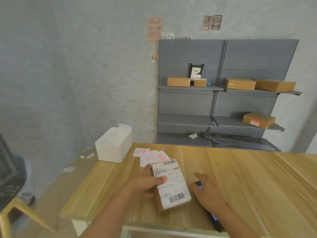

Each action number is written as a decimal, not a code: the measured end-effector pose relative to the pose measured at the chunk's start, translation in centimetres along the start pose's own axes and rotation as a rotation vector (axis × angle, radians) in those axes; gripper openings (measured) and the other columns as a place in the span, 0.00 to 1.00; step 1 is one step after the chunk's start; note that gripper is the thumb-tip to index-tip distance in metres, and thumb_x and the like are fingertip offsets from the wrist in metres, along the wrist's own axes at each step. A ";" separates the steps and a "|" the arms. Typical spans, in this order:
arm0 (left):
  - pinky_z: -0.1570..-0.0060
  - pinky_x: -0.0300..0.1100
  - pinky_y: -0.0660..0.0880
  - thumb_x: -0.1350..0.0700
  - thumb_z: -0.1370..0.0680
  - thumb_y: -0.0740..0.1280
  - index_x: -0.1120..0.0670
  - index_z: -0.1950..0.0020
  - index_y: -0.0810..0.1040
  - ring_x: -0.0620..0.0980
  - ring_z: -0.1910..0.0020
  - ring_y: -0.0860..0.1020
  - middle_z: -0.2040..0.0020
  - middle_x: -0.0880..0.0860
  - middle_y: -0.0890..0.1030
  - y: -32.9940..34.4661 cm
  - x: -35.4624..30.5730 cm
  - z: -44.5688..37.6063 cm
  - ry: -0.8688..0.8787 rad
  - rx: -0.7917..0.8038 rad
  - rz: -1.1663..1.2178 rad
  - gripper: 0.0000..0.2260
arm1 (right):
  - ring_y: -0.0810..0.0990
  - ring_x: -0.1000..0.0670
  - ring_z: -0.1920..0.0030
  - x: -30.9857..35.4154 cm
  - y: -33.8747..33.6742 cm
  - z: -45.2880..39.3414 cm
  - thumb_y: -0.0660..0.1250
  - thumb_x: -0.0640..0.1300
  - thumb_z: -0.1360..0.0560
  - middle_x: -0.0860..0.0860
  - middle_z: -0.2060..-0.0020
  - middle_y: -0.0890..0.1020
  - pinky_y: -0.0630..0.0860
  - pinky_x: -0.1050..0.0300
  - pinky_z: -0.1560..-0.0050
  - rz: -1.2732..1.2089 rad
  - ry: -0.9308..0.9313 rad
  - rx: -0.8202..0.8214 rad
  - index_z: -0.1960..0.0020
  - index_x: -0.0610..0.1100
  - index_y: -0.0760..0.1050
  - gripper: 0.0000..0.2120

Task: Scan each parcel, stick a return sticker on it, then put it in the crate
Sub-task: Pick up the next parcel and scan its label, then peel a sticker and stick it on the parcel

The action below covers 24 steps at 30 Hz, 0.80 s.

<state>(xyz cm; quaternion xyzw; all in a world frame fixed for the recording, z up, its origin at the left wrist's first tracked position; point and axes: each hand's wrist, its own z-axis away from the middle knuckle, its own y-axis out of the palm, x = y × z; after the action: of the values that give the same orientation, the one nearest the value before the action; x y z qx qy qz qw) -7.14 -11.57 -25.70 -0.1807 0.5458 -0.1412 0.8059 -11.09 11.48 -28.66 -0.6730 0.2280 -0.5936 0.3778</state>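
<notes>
My left hand (147, 183) grips a small cardboard parcel (171, 186) above the wooden table (248, 177); its white shipping label with two barcodes faces up, my thumb across the label's left edge. My right hand (207, 191) lies over a dark handheld scanner (216, 222) on the table, just right of the parcel, fingers spread and fairly straight; the scanner's ends show at the fingertips and under the forearm. Several white return stickers (147, 156) with red print lie fanned out behind the parcel. A white plastic crate (114, 145) stands at the table's far left corner.
A grey pegboard shelf unit (223, 100) stands against the wall behind the table, with several brown parcels (240, 84) and one black bag (196, 71) on its shelves. A yellow stool frame (18, 213) is at lower left. Paper scraps lie on the floor.
</notes>
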 end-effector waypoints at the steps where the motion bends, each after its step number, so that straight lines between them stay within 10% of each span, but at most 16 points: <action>1: 0.53 0.48 0.82 0.46 0.29 0.74 0.47 0.33 0.64 0.50 0.47 0.81 0.44 0.46 0.81 0.0 0.0 -0.3 -0.003 -0.010 0.006 0.29 | 0.72 0.53 0.35 1.2 0.1 -0.1 0.58 0.54 0.20 0.52 0.32 0.71 0.68 0.59 0.36 -0.167 -0.042 0.043 0.28 0.48 0.66 0.22; 4: 0.60 0.42 0.82 0.44 0.29 0.73 0.51 0.29 0.60 0.48 0.49 0.81 0.44 0.46 0.81 0.3 0.2 -1.1 -0.018 -0.036 0.008 0.35 | 0.80 0.60 0.51 3.8 0.7 -0.2 0.58 0.50 0.19 0.55 0.46 0.81 0.76 0.67 0.56 -0.410 -0.073 0.099 0.39 0.51 0.74 0.12; 13: 0.75 0.27 0.71 0.45 0.23 0.66 0.51 0.30 0.61 0.33 0.65 0.78 0.58 0.35 0.76 1.1 1.3 -2.4 0.069 -0.112 -0.071 0.26 | 0.81 0.53 0.56 4.6 2.0 -1.4 0.65 0.45 0.23 0.52 0.53 0.77 0.78 0.62 0.62 -0.305 0.002 0.085 0.33 0.45 0.66 0.20; 19: 0.66 0.36 0.77 0.42 0.24 0.65 0.49 0.28 0.58 0.40 0.57 0.80 0.55 0.38 0.78 0.5 1.0 -3.7 0.054 -0.082 -0.077 0.30 | 0.78 0.53 0.53 4.1 2.2 -3.3 0.65 0.48 0.24 0.51 0.48 0.75 0.72 0.67 0.65 -0.232 0.028 0.034 0.32 0.46 0.65 0.23; 24: 0.42 0.47 0.76 0.41 0.22 0.62 0.54 0.28 0.64 0.53 0.38 0.75 0.31 0.51 0.73 -1.1 0.5 -5.6 0.051 -0.254 -0.122 0.26 | 0.74 0.53 0.49 3.6 2.0 -6.2 0.64 0.52 0.23 0.52 0.45 0.74 0.67 0.65 0.59 -0.164 -0.028 0.012 0.34 0.48 0.68 0.20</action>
<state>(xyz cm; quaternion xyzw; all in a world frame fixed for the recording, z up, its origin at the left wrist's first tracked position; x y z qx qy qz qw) -12.19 -13.54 -27.54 -0.3106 0.5677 -0.1245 0.7522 -16.10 6.08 -27.86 -0.6954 0.1633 -0.6144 0.3352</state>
